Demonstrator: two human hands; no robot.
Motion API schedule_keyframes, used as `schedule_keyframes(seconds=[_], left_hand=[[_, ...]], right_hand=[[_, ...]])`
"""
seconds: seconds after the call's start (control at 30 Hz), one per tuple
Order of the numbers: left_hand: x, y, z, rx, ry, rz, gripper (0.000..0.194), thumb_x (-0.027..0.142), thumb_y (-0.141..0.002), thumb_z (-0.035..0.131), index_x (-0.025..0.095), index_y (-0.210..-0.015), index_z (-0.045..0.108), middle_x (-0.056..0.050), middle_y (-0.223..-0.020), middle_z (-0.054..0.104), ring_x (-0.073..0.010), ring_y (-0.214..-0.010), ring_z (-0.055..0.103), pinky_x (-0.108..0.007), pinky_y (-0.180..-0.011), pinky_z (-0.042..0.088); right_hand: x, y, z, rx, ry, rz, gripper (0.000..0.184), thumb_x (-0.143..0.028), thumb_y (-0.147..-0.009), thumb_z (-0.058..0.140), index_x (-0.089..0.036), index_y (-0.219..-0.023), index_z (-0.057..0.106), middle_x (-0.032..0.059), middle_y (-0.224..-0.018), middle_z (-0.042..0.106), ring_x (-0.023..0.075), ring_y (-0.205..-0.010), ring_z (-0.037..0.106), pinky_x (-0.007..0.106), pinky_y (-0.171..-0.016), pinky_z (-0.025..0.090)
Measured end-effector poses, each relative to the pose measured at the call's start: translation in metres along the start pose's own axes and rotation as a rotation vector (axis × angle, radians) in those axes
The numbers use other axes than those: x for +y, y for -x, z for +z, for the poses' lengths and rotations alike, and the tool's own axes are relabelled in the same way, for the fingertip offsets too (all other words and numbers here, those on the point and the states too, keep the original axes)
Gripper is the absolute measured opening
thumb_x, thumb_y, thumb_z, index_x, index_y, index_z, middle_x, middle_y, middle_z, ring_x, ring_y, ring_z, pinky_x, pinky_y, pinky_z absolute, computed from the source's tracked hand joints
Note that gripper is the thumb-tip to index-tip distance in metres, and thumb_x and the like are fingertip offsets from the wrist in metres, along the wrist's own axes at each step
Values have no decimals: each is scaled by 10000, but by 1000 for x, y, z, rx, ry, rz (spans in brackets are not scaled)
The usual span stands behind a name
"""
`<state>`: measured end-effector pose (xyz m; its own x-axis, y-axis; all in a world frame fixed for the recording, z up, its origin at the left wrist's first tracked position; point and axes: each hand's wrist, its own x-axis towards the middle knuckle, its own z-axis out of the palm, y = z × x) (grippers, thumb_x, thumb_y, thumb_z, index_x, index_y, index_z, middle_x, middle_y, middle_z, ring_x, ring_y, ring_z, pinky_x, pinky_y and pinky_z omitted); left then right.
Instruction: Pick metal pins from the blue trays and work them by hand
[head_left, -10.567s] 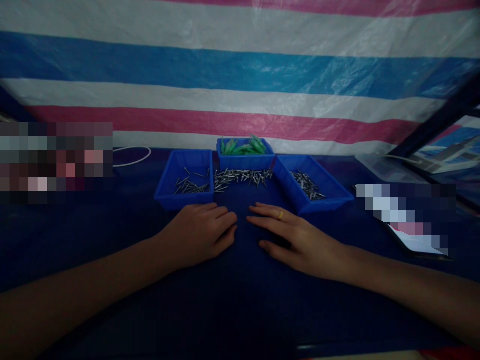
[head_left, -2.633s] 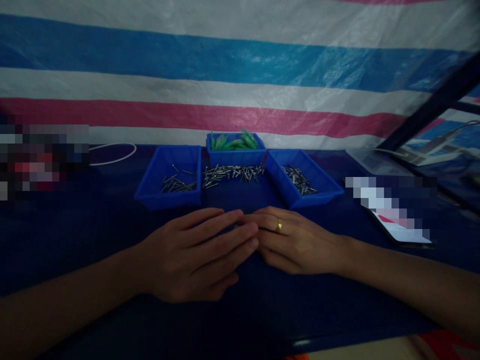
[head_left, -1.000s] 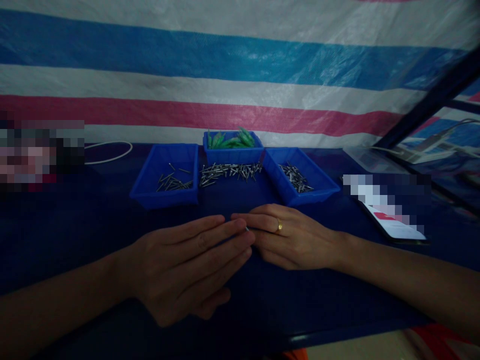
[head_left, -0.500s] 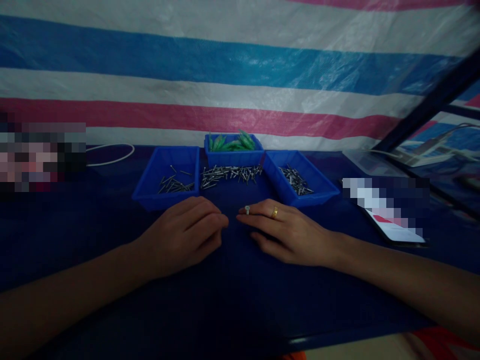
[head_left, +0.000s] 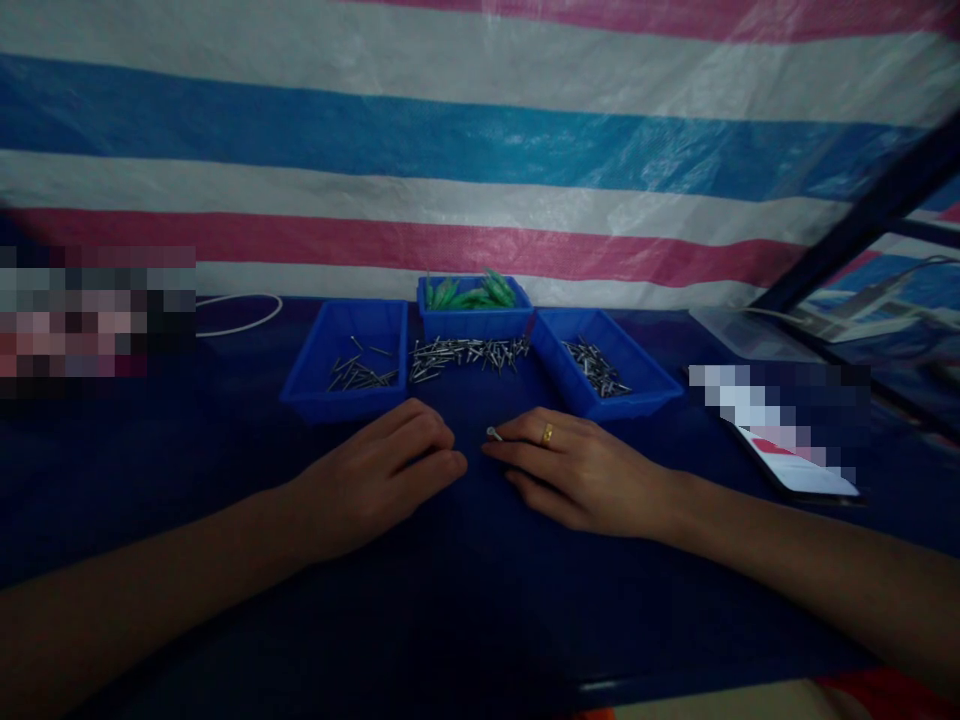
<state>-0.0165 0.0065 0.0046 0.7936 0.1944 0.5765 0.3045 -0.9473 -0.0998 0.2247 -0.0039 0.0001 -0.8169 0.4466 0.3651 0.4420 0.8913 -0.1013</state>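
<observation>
Nearest me, the dark blue surface (head_left: 480, 620) spreads below both hands. My left hand (head_left: 371, 480) is palm down, its fingers curled close together; I cannot tell whether they hold anything. Well apart from it across a gap, my right hand (head_left: 600, 470) has its thumb spread from the other fingers, with a gold ring (head_left: 547, 434) on one. A small metal pin (head_left: 493, 434) with a round head shows at its leading fingertips; I cannot tell how firmly it is gripped. To the right lies a phone (head_left: 802, 470), partly blurred. Farther on, the left blue box (head_left: 300, 395) and the right blue box (head_left: 637, 405) hold loose pins, and a pile of pins (head_left: 469, 353) lies between them. Behind that, the back blue box (head_left: 476, 323) carries green pieces (head_left: 495, 290), before a striped sheet (head_left: 480, 140).
</observation>
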Motion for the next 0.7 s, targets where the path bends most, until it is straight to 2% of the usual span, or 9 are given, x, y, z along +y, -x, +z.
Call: schedule_keyframes(seconds=[0.17, 0.27, 0.37, 0.7], left_hand=[[4, -4, 2, 82, -48, -26, 147, 80, -821, 530, 116, -963, 546, -54, -840, 569, -148, -821, 538, -279, -755, 501], [6, -6, 5, 24, -95, -71, 187, 163, -818, 560, 120, -1000, 565, -52, -846, 614, -160, -801, 567, -295, -731, 506], [6, -6, 9, -43, -119, -69, 114, 220, -835, 557, 145, -914, 593, -25, -802, 634, -152, -754, 578, -293, -703, 501], [7, -10, 11, -17, -200, -77, 80, 204, -853, 544, 147, -886, 588, -9, -772, 641, -152, -724, 576, -284, -638, 476]], right_hand=[[-1, -1, 0, -45, 44, -33, 273, -174, -898, 429, -87, -1095, 598, 113, -986, 621, 187, -903, 560, 329, -796, 502], [-3, -1, -2, -59, 116, -71, 265, -177, -905, 421, -85, -1061, 615, 110, -960, 634, 193, -876, 562, 331, -753, 501], [-5, -2, -4, -54, 182, -103, 254, -179, -904, 431, -83, -1027, 630, 110, -942, 644, 195, -865, 566, 325, -735, 495], [-8, -2, -4, -78, 277, -151, 255, -179, -925, 405, -103, -1023, 627, 99, -952, 658, 190, -879, 564, 318, -727, 461]])
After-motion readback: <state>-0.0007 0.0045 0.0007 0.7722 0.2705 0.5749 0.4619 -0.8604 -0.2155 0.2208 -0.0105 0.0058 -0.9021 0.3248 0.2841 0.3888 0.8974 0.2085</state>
